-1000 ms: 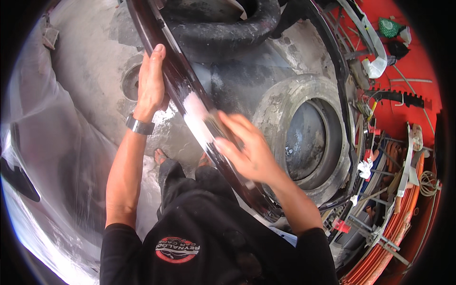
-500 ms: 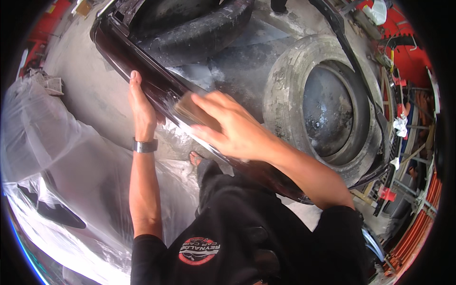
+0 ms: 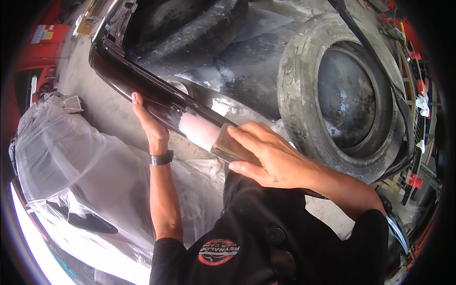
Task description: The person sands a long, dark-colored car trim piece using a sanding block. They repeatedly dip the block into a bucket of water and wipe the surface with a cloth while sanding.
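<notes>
Block (image 3: 228, 145), brown and straight-edged: which hand has it?

The right hand (image 3: 273, 154). Its fingers reach over the far side and its thumb lies along the near side, so the block is clamped between them.

And where does it sit?

On the dark glossy panel (image 3: 147, 84), at the lower right end of a pale pink patch (image 3: 195, 127). The panel slants from the upper left down toward the person's waist, where the right arm hides part of it.

What about the left hand (image 3: 154, 127)?

It is at the panel's near edge, further up the slant than the patch, with one digit pointing upward. The rest of its fingers are mostly hidden, so I cannot tell whether they are together or apart. A dark wristband (image 3: 161, 157) circles that wrist.

Anything around them?

Beyond the panel, a black tyre (image 3: 199, 50) at the top and a grey, dusty tyre (image 3: 297, 90) on the right, with a black strip (image 3: 361, 35) passing over the grey one. Clear plastic sheeting (image 3: 80, 161) drapes on the left.
</notes>
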### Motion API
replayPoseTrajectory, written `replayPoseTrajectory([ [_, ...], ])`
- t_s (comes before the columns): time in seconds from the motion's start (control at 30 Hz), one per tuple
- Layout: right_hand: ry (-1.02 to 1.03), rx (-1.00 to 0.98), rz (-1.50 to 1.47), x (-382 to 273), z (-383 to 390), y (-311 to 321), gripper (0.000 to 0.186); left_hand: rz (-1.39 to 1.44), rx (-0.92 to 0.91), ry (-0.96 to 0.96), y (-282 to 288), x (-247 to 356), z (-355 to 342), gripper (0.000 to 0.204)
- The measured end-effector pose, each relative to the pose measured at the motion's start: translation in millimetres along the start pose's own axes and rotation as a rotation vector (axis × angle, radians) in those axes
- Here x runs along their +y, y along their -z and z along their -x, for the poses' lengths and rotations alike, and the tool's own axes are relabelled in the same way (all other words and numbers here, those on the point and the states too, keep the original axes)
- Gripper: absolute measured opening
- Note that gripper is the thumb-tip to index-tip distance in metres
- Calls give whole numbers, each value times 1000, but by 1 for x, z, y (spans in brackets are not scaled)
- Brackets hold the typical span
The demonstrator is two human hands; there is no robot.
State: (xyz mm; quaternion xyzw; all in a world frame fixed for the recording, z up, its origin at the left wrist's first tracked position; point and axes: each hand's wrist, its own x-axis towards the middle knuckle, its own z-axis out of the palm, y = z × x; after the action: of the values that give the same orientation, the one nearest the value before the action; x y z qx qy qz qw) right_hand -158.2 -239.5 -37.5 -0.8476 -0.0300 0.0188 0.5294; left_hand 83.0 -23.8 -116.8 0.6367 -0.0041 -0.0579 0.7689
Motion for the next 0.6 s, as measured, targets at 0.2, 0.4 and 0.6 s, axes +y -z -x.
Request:
replayPoseTrajectory([
  [0.2, -27, -26, -23, -3, -60, -7, 75, 42, -154, 43, -1, 6, 0, 55],
  [0.4, 6, 39, -61, 5, -9, -10, 74, 37, 1, -4, -3, 0, 0, 56],
  [0.6, -26, -21, -65, -1, -36, -4, 73, 17, -114, 43, 6, 2, -1, 53],
])
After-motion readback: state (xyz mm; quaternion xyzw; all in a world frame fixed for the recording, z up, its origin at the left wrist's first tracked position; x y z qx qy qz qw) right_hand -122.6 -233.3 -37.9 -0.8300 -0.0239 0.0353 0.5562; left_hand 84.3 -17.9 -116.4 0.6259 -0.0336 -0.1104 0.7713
